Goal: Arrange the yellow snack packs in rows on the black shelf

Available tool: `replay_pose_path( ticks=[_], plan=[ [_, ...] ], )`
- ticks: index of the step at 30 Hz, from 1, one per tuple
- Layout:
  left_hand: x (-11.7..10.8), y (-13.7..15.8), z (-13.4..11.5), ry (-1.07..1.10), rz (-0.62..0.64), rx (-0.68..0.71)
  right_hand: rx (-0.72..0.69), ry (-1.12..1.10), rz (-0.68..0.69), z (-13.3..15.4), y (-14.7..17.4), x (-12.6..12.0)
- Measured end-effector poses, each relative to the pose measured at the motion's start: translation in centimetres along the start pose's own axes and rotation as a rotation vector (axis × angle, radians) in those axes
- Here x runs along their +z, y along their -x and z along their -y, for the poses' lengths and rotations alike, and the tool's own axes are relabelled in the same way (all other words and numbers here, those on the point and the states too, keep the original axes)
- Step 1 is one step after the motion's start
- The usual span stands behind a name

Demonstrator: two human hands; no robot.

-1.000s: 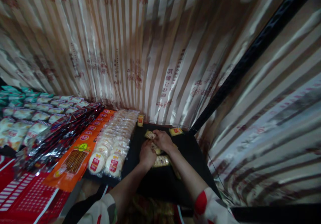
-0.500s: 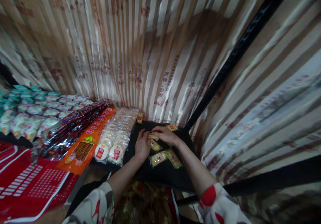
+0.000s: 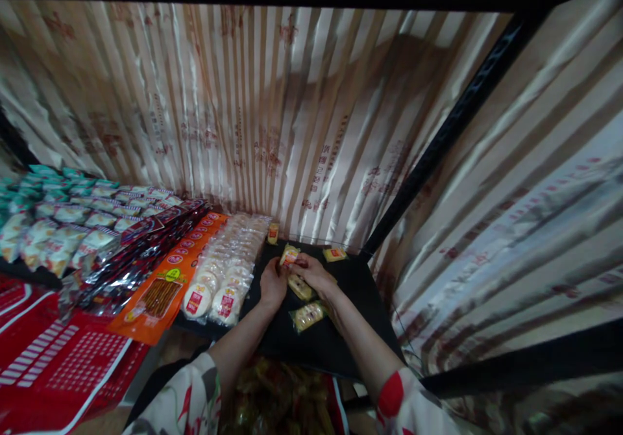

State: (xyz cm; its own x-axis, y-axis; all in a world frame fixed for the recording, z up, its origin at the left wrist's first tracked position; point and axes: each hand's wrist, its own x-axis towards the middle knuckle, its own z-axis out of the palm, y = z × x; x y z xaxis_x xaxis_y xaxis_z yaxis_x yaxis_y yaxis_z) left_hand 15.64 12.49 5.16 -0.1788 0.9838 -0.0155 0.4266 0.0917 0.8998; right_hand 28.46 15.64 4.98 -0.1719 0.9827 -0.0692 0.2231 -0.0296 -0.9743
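I take as my landmark the double row of white crackers (image 3: 217,273) on the black shelf (image 3: 292,350). To the right of this row, near its far half, I hold one small yellow packet (image 3: 290,254); the fingers of my left hand (image 3: 272,285) and my right hand (image 3: 314,274) are closed on its sides, probably so that its label can face upward. Right of the crackers also lie two pale packets (image 3: 308,316), flat, perhaps to stay steady. One labelled packet (image 3: 273,234) is at the row's far end, another (image 3: 335,254) further right, both maybe kept back to leave working room. Left of the row, the orange bag (image 3: 163,285) has round marks and a yellow-green circle. The crackers carry red labels; all this printing is too small for me to read.
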Motion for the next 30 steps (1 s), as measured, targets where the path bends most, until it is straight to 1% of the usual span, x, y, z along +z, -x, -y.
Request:
replay_pose_path(
  ticks=[2, 4, 6, 8, 12, 16, 19, 23, 26, 30],
  plan=[
    [0.1, -0.5, 0.0, -0.016, -0.02, -0.03, -0.035, 0.006, -0.038, -0.5, -1.0, 0.4],
    [0.4, -0.9, 0.1, -0.039, -0.086, -0.034, -0.051, 0.053, -0.086, -0.9, -2.2, 0.7],
    [0.8, -1.2, 0.2, -0.067, -0.166, -0.003, -0.043, 0.137, -0.139, -1.2, -3.5, 0.9],
    [1.4, -1.5, 0.4, -0.088, -0.195, 0.039, -0.029, 0.241, -0.18, -1.4, -4.9, 1.2],
    [2.4, -2.8, 1.1, -0.117, -0.189, 0.079, 0.014, 0.42, -0.22, -1.6, -7.3, 1.7],
    [3.0, -4.8, 1.8, -0.146, -0.177, 0.108, 0.016, 0.495, -0.246, -1.7, -9.1, 2.1],
    [3.3, -6.0, 2.0, -0.1, -0.169, 0.068, -0.013, 0.537, -0.247, -1.8, -10.4, 2.4],
    [3.4, -7.0, 1.8, -0.038, -0.168, 0.037, -0.038, 0.615, -0.256, -1.7, -11.6, 2.9],
    [3.4, -7.4, 1.6, -0.013, -0.14, 0.016, -0.031, 0.681, -0.259, -1.6, -12.2, 3.2],
    [3.3, -7.8, 1.5, 0.005, -0.118, -0.004, -0.023, 0.703, -0.237, -1.7, -12.4, 3.6]
  ],
)
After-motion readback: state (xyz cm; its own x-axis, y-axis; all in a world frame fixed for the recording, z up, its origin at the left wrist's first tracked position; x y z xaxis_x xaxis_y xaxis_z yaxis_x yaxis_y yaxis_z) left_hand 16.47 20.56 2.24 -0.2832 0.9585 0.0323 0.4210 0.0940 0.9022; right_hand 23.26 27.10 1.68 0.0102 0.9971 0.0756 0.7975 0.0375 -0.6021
